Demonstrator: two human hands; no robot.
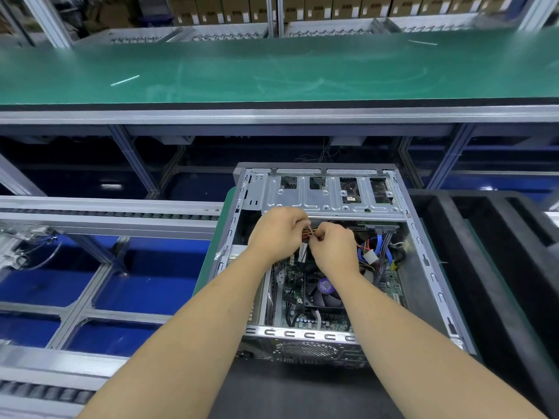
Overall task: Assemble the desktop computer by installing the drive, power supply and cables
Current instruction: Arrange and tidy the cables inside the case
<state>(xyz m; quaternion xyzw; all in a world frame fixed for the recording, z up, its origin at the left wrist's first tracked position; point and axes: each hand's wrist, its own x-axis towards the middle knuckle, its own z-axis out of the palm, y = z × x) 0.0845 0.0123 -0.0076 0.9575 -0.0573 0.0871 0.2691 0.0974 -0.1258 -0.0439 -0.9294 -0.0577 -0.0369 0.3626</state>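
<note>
1. The computer case [332, 201] lies open on its side at the near right of the dark work surface [302, 394], its open face turned up. It is bare grey metal with a perforated vent in the near wall.
2. Across the far end of the case runs a metal drive cage [329, 195] with four cut-out openings in a row.
3. Inside, the green motherboard [290, 285] lies flat on the case floor, carrying one black cooler fan [323, 293] with a purple round label at its hub.
4. The left hand [276, 234] and right hand [334, 249] meet over the middle of the case, just below the drive cage, touching each other.
5. Both hands have fingers curled and pinch one bundle of red, yellow and black wires [308, 232] between them; each grip is narrow and closed on that bundle.
6. To the right of the hands, near the case's right wall, one white plug [370, 257] hangs among loose wires, with blue cables [367, 249] looped around it and one grey flat connector [382, 228] above.
7. Two bare forearms reach in from the near edge.
8. Beyond the case a green conveyor belt [272, 71] spans the far side; cardboard boxes [332, 7] stand in a row behind it.
9. Left of the case run metal roller rails [106, 210] over blue bins [145, 285].
</note>
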